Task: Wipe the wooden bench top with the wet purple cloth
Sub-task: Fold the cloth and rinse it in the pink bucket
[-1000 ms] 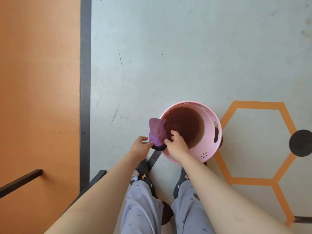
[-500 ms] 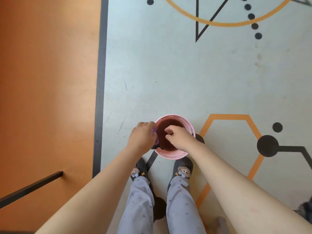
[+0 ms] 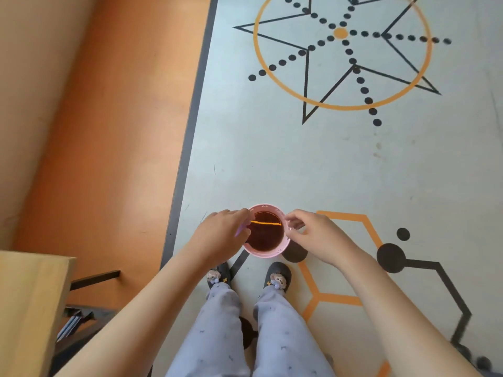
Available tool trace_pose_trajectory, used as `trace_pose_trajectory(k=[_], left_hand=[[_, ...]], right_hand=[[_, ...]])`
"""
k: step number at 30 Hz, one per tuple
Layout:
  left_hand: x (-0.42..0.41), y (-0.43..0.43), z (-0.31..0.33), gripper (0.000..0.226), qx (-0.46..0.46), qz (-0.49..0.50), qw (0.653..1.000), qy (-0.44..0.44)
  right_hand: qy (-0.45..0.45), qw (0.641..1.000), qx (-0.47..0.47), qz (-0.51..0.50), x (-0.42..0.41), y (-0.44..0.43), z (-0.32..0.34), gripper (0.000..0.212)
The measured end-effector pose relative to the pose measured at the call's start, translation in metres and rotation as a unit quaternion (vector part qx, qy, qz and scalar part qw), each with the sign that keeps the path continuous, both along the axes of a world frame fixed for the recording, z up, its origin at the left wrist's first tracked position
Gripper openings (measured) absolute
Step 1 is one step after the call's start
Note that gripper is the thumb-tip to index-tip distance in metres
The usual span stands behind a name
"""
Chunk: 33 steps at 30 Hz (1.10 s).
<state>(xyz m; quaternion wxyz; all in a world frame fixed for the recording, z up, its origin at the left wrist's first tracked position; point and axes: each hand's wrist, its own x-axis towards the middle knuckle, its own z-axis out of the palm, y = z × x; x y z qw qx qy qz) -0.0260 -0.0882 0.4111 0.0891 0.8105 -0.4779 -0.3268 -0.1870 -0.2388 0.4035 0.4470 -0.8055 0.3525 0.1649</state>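
Nearest, at lower left, juts the corner of the pale wooden table, not yet wiped. Beyond grey slippers, the left hand is closed around the purple cloth, only a sliver showing, above the left rim of a pink bucket of brown water on the floor. The right hand curls by the right rim, and I cannot tell if it grips anything. The cloth is probably limp, water-heavy and dripping, so it is best bunched in a full fist.

Saw a pink bucket of brown water, a purple cloth, bow-dotted lilac-grey trousers, and orange-and-black shapes on a pale grey floor.
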Motion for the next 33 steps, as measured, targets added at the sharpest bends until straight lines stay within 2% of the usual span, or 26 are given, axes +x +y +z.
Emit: trace_pose_trajectory(k=[4,7,14,23,28,33], left_hand=[[-0.024,0.048,0.052,0.029,0.014,-0.011,1.0,-0.022],[-0.044,0.087,0.075,0.031,0.03,0.026,0.999,-0.022],[-0.085,0.156,0.11,0.029,-0.008,0.145,0.989,0.002],[-0.077,0.233,0.146,0.031,-0.08,0.265,0.961,0.004],[-0.062,0.329,0.15,0.027,-0.085,0.335,0.938,-0.021],[-0.064,0.443,0.154,0.032,-0.066,0.423,0.903,-0.026]], right_hand=[[-0.006,1.0,-0.003,0.006,-0.036,0.027,0.05,0.032],[0.004,0.999,-0.014,0.041,-0.059,0.048,0.076,0.031],[0.032,0.984,-0.051,0.166,-0.074,0.088,0.113,0.032],[-0.008,0.954,-0.123,0.274,-0.018,0.143,0.153,0.036],[-0.038,0.933,-0.147,0.326,0.034,0.209,0.176,0.034],[-0.099,0.907,-0.143,0.384,0.083,0.315,0.182,0.034]])
